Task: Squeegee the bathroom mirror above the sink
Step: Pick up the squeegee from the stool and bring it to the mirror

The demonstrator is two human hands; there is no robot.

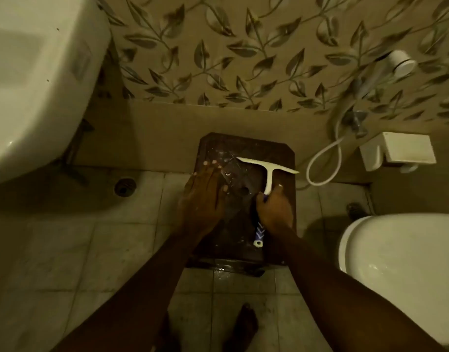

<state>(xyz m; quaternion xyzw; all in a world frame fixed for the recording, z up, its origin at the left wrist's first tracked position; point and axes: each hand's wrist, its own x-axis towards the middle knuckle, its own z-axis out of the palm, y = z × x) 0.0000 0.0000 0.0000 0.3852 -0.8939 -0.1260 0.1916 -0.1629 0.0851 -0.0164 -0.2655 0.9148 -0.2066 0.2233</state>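
Squeegee (pixel 266 171): white T-shaped head, blade bar running diagonally from upper left to lower right, white neck leading down to a blue-and-white patterned handle with a white ringed end. It lies over a dark rectangular slab (pixel 281 158) with clipped far corners, which rests on the tiled floor (pixel 65 237) against the base of the wall. Slab surface looks wet and streaked, with pale specks; whether it is glass or mirror cannot be told in this dim light.

Right hand (pixel 275 209): fingers closed around the squeegee handle just below the neck; the handle end sticks out under the wrist. Left hand (pixel 205 196): open, palm down, fingers spread flat on the left part of the slab, fingertips touching the wet area.

Hidden or unclear: middle of the handle is covered by the right hand; near edge of the slab partly covered by both forearms. A small puddle shines on the floor at the slab's near edge. One bare foot (pixel 243 323) shows at the bottom, cut off by the frame.

Surroundings: white sink (pixel 40 85) at upper left, cut by the frame edge; floor drain (pixel 125 186) below it. Toilet (pixel 401 270) at right, close beside the slab. Spray hose (pixel 325 163) loops down the leaf-patterned wall (pixel 243 59) to the slab's far right. Open floor lies to the left of the slab.
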